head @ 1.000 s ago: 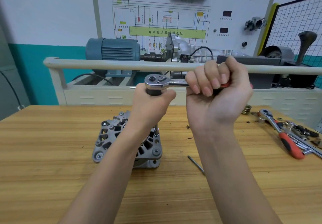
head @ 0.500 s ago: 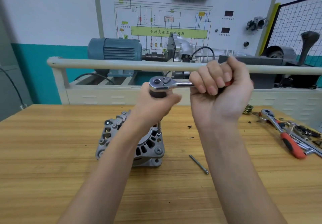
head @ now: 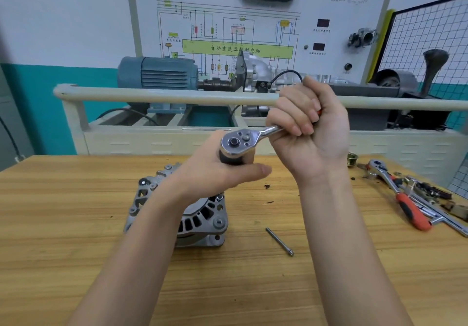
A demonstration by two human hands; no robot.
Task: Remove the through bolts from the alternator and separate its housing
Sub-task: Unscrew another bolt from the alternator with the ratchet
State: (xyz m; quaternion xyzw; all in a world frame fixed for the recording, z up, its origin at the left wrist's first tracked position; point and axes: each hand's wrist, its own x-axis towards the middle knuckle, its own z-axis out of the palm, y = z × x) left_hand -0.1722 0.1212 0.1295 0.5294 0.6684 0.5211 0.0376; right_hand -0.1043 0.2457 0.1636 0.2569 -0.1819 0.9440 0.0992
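Both my hands are on the ratchet [head: 239, 143] in the middle of the frame. My left hand [head: 222, 173] wraps around the dark socket part just under the shiny round head, thumb sticking out to the right. My right hand [head: 309, 133] is curled tight around the handle, up and to the right of the head; a bit of red grip peeks out behind the fingers.

Below my left hand sits the alternator [head: 202, 219], lower and a little left of centre. It is grey bumpy metal, round, with slots like a fan and little ears at the edges. My left arm hides much of it.

One loose through bolt [head: 279, 242], long and thin, lies on the wooden table [head: 63, 224] just right of the alternator, apart from it.

At the right edge are more tools: another ratchet with a red handle [head: 402, 199].
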